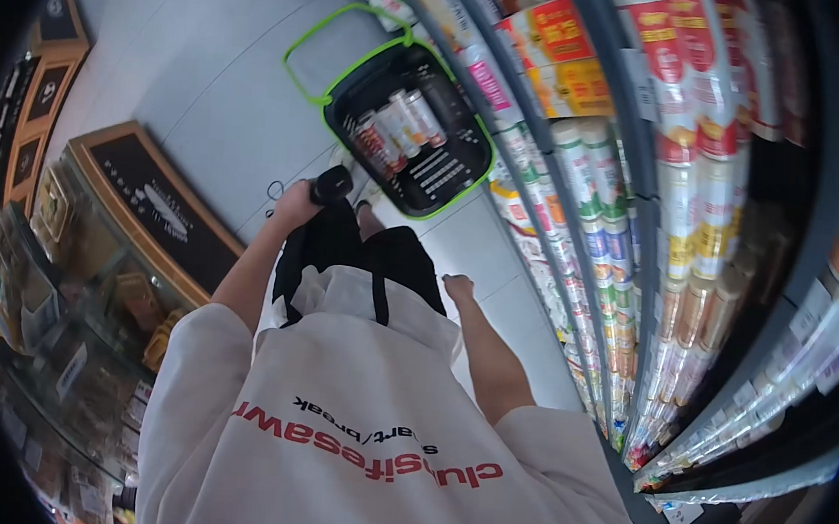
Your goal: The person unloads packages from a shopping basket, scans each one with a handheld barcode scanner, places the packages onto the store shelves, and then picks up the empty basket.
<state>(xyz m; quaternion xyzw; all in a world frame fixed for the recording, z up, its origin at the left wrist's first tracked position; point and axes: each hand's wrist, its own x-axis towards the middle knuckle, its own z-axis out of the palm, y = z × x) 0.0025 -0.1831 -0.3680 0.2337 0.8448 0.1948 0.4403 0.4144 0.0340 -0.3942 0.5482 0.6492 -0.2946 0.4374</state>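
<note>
My left hand is closed around a black object with a rounded, cylinder-like end; its exact kind is unclear, and a thin dark loop hangs beside it. On the other side, my right hand hangs low beside my leg, touching nothing I can see, its fingers mostly turned out of view. Ahead of my feet, a black shopping basket with a bright green rim stands on the floor. Its green handle is tipped outward. Several packaged tubes in red, white and yellow lie inside.
To my right rises a tall store shelf packed with bagged and tube-shaped snacks, close to the basket. At my left are a wood-edged display counter and glass shelving with packages. Grey tiled floor lies between.
</note>
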